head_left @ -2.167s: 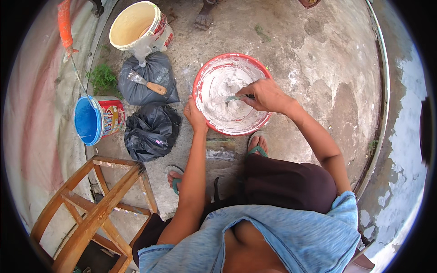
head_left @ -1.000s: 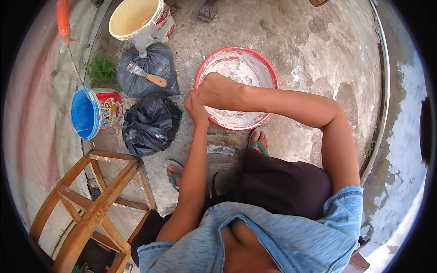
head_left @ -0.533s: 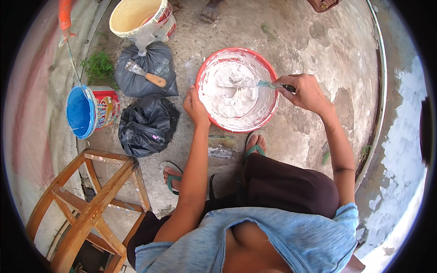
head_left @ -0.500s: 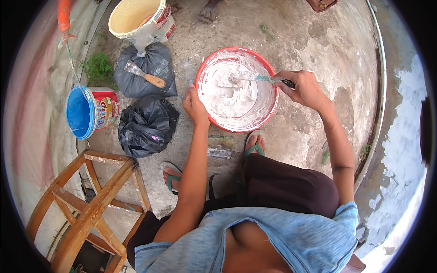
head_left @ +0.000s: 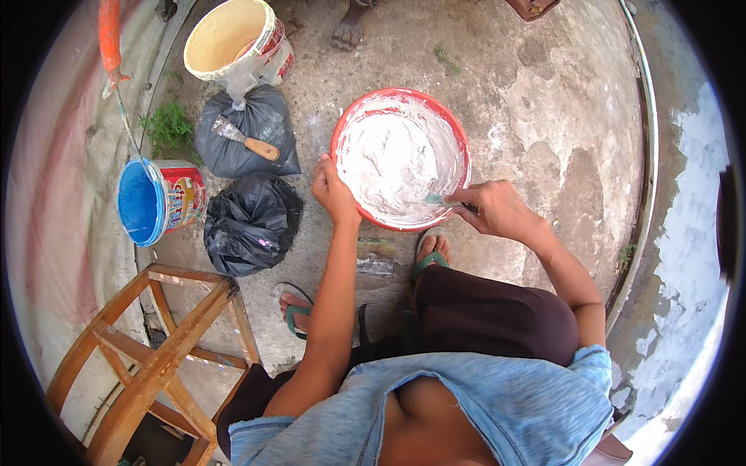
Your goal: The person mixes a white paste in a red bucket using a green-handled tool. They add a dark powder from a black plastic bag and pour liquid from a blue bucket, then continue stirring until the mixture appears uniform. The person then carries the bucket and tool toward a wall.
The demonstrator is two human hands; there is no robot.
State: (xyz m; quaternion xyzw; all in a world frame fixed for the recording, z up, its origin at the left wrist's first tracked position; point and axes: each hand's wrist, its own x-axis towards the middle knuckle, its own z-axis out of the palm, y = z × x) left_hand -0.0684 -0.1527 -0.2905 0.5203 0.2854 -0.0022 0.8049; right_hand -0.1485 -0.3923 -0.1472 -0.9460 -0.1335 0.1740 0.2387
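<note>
A red basin (head_left: 464, 144) of thick white paste (head_left: 391, 159) stands on the concrete before me. My left hand (head_left: 332, 186) grips its left rim, thumb upward. At the near right edge, my right hand (head_left: 489, 210) is closed on the handle of a putty knife (head_left: 439, 199), whose blade is down in the paste, its tip hidden. A second putty knife (head_left: 263, 147), wooden-handled, lies on a grey plastic bag (head_left: 276, 113) left of the basin, beside a crumpled black bag (head_left: 252, 229).
A cream bucket (head_left: 221, 43) and blue-lined bucket (head_left: 141, 205) stand at left, near an orange-handled tool (head_left: 109, 43) and weeds (head_left: 171, 124). A wooden frame (head_left: 159, 369) is at lower left. Another person's bare foot (head_left: 346, 31) shows at the top. A pipe (head_left: 651, 132) runs along the right.
My right hand crossed to the left rim, returned rightward, then moved down to the basin's near right edge with the knife blade lower in the paste. My left hand stayed on the rim.
</note>
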